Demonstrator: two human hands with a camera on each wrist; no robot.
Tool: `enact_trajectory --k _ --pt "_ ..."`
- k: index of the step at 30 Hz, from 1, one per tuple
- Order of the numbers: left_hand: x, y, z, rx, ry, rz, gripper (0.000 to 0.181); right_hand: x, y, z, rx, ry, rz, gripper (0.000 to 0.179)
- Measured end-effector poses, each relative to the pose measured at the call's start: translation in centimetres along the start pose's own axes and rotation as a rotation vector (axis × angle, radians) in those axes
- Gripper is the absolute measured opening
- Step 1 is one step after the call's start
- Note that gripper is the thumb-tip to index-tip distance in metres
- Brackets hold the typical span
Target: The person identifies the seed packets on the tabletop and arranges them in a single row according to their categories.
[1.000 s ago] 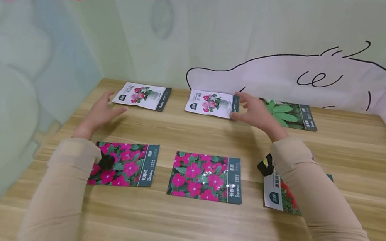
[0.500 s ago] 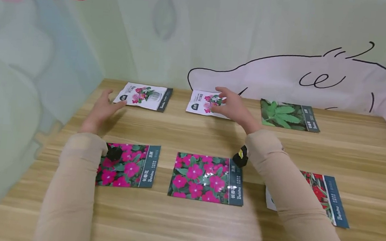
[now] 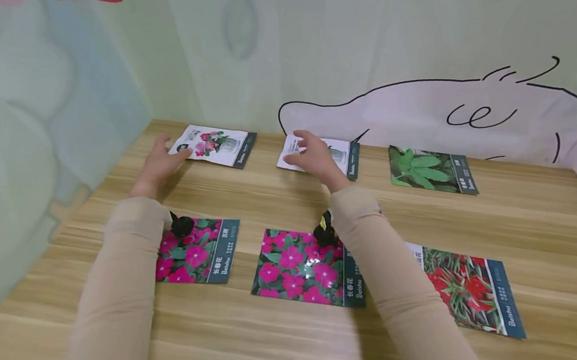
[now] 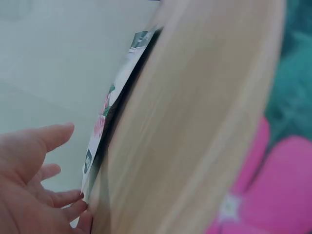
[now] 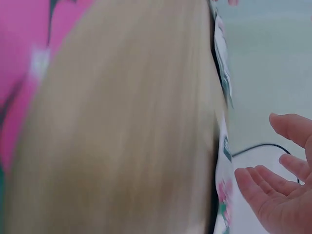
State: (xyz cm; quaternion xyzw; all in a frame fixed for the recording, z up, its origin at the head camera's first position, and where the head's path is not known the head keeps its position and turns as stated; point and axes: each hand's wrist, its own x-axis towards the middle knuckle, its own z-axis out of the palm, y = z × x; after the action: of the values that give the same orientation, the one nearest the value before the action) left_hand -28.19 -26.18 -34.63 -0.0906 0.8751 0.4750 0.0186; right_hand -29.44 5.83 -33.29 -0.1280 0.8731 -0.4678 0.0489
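Observation:
My left hand (image 3: 159,160) is at the left end of a white seed packet (image 3: 231,144) printed with a flower vase. Its thumb is spread from the fingers, and in the left wrist view the fingertips are right at the packet's edge (image 4: 100,129). My right hand (image 3: 315,158) is over a second white flower packet (image 3: 342,150), covering its left part. In the right wrist view, the fingers (image 5: 265,183) are apart from that packet and hold nothing.
A green-leaf packet (image 3: 420,170) lies at the back right of the wooden table (image 3: 232,331). Nearer are two pink-flower packets (image 3: 196,257) (image 3: 290,270), and a red-flower packet (image 3: 481,291) partly under the right sleeve. A printed wall (image 3: 332,51) rises behind.
My right hand has swept left, from the right end of the second white packet to over its left part. The left hand has barely moved. The packets have stayed in place.

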Motion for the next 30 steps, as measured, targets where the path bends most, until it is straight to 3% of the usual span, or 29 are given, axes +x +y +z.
enact_trajectory --k 5,10,14,19,22,27,30 --pt "0.4 0.4 0.2 -0.002 0.007 -0.016 0.074 0.1 -0.5 1.8 0.286 -0.021 0.092 0.063" --pt "0.6 0.6 0.0 -0.109 0.008 -0.034 0.074 0.3 -2.2 2.8 0.710 -0.062 0.242 0.061" --pt "0.6 0.7 -0.1 -0.151 0.009 -0.072 0.074 1.3 -2.2 3.8 0.949 -0.048 0.355 0.062" --pt "0.5 0.7 -0.3 -0.113 0.037 -0.087 0.071 7.3 4.4 7.6 1.137 -0.096 0.403 0.075" --pt "0.6 0.9 -0.3 -0.092 0.040 -0.106 0.071 10.5 7.8 10.1 1.238 -0.096 0.441 0.073" --pt "1.0 1.1 -0.1 -0.104 0.046 -0.152 0.071 11.1 8.0 11.7 1.332 -0.098 0.466 0.072" --pt "1.1 1.1 0.1 -0.120 0.050 -0.167 0.069 9.5 6.6 11.5 1.355 -0.101 0.490 0.067"
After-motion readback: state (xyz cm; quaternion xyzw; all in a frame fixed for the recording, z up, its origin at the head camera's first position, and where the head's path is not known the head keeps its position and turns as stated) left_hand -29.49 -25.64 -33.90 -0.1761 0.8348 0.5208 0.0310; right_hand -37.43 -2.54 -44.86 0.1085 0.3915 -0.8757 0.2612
